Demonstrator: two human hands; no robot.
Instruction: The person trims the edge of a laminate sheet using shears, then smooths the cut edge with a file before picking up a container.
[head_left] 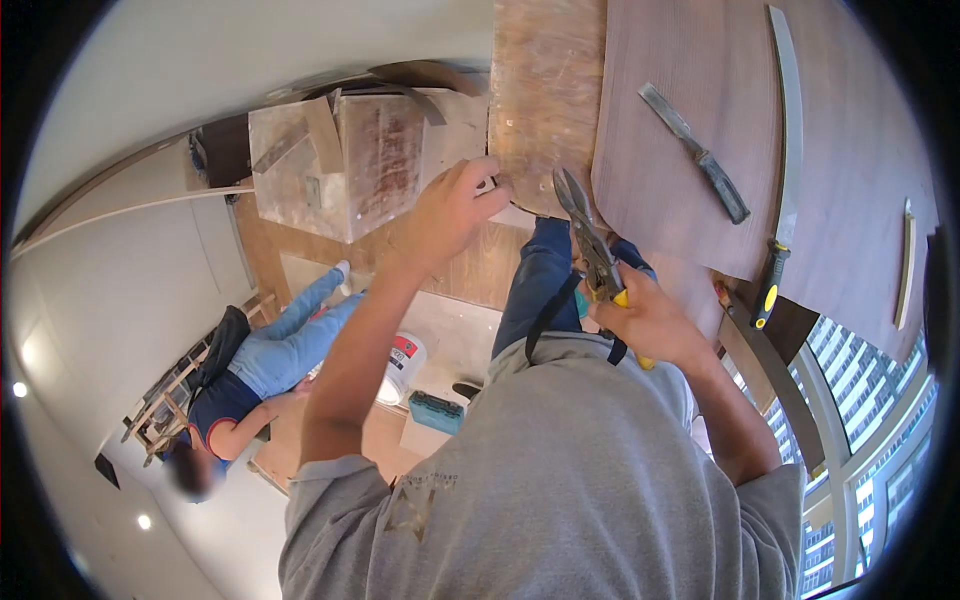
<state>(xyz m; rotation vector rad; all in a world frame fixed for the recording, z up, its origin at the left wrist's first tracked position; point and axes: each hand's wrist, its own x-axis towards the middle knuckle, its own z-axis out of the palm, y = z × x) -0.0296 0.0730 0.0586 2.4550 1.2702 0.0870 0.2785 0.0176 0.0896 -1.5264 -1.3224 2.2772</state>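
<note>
My right hand [640, 315] is wrapped round the yellow handles of a pair of tin snips [590, 235], whose blades point up towards the edge of a worn wooden board [548, 100]. At the board's near left corner my left hand [462, 205] has its fingers curled in a pinch. Something small and dark shows between those fingers, too small to make out. To the right, a wood-grain sheet [690, 50] carries a chisel [700, 155] with a dark handle and a handsaw [785, 170] with a black and yellow grip.
A stained wooden box [385, 160] with loose strips on it stands at the left. Below are a white bucket [402, 368] and a teal toolbox [436, 411]. Another person [255, 370] is at the lower left. Windows [860, 400] line the right, and a thin wood strip [906, 265] lies on the sheet.
</note>
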